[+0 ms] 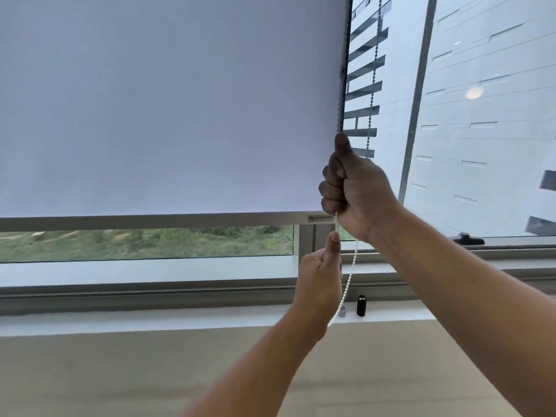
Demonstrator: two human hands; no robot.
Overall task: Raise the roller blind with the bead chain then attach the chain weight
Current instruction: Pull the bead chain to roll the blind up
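The bead chain [349, 278] hangs vertical at the right edge of the roller blind [168, 109], right grip [352, 188] fisted round it just above the left grip [320, 272], which pinches the same strand. Below on the far sill [180, 319] stands the black chain weight [361, 305], beside a small silver piece [342, 312].

roller blind [168, 100]: top cut off above.
bead chain [349, 278]: hidden inside right hand [355, 188]; low end behind left wrist [307, 314].
rail label [320, 218]: too small to read.
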